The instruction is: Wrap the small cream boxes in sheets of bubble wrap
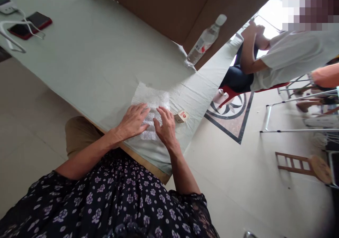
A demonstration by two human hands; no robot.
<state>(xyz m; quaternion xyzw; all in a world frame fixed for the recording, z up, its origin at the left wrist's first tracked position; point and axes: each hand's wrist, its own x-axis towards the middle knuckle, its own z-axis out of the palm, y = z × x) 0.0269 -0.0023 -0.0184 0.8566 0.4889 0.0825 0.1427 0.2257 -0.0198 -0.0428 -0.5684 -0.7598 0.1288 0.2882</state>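
Observation:
A sheet of white bubble wrap (pixel 152 98) lies on the pale green table (pixel 87 61) near its front edge. My left hand (pixel 134 119) rests flat on the wrap with fingers stretched out. My right hand (pixel 166 126) lies beside it, also flat, fingers spread on the wrap. A small tan box with a red mark (pixel 181 116) sits just right of my right hand, touching or nearly touching the fingertips. Part of the wrap is hidden under both hands.
A clear plastic water bottle (pixel 204 42) lies by a large brown cardboard box (pixel 169 8) at the back. A red phone (pixel 29 25) and white cables (pixel 16 26) sit far left. Another person in white (pixel 286 54) sits to the right near metal stands (pixel 291 100).

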